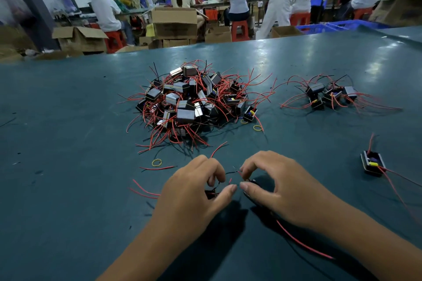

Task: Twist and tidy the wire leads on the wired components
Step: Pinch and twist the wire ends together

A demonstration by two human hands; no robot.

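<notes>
Both hands work close together over the near edge of the table (68,121). The left hand (194,191) has its fingers curled, pinching a thin black lead (228,173) near a small dark component (211,194) that is mostly hidden beneath the palm. The right hand (274,187) is likewise curled, its fingertips (244,172) pinching the wire ends where a red lead (239,173) meets the black one. A second dark body may lie under the right palm; this cannot be confirmed. A long red wire (303,243) trails out below the right wrist.

The unworked pile (191,100) sits centre table, well apart from the hands. A smaller group (328,96) lies to the right, and a single unit (372,164) sits alone near the right edge.

Probable faults from this position:

- Slip of the pinch. The lead ends are fine and short; loss of grip by either hand would likely let the twist unwind.
- Over-twisting. Excess turns on thin conductors could break strands or strain the joint at the component body.
- Snagging. The trailing red wire runs under the right forearm; a wrist movement could drag it and pull the component off line.
- Mixing. Loose red offcuts (143,191) and a rubber band (156,162) lie beside the left hand and could be caught up in the twist.
- Tangling with the pile if the finished unit is set down too near it.
</notes>
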